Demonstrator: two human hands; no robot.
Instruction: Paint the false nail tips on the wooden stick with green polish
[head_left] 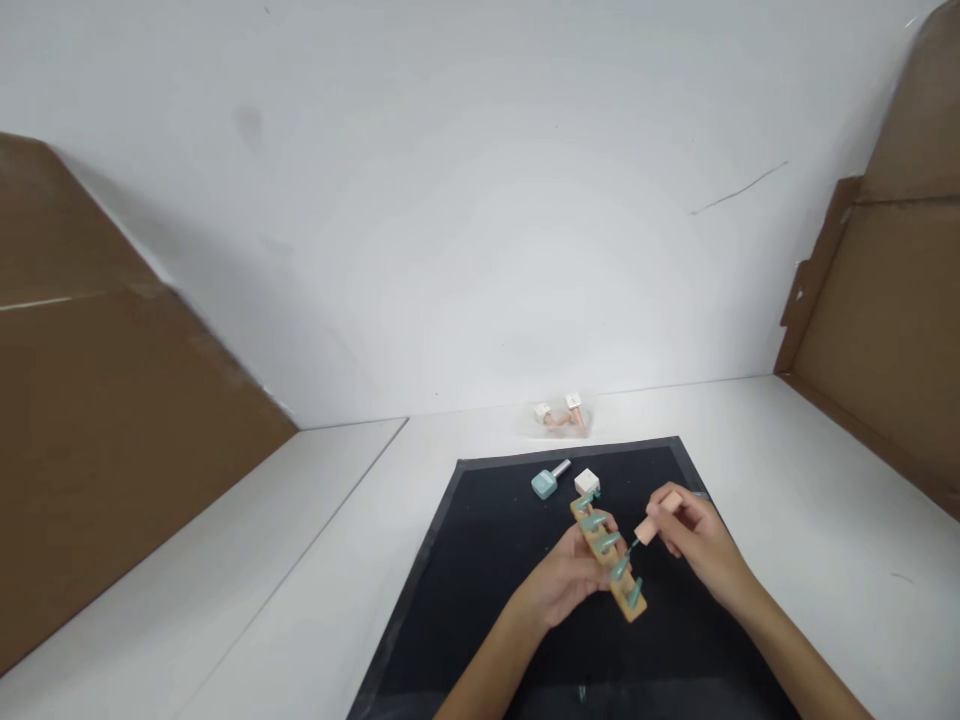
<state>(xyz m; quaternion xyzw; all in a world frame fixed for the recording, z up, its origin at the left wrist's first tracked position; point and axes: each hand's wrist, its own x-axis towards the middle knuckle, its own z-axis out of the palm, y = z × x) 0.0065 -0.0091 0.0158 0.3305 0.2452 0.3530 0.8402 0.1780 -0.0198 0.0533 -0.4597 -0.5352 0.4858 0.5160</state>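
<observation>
My left hand (564, 580) is closed around a narrow wooden nail stand (608, 562), held at a slant above the black mat. Several pale green false nails (606, 542) stick out from it in a row. In my right hand (694, 530) is a nail polish brush (660, 517) with a peach-coloured cap, pinched between the fingers. Its thin bristle end points down and left, close to one of the lower nails; whether it touches I cannot tell. Behind the stand's far end sits a small white block (586, 482), partly covered by it.
A pale blue polish bottle (545, 484) with a silver cap lies on the black mat (465, 560). Farther back, a clear tray (562, 428) holds peach-and-white pieces. Cardboard panels stand at the left (127, 400) and right (885, 320), before a white wall (450, 200).
</observation>
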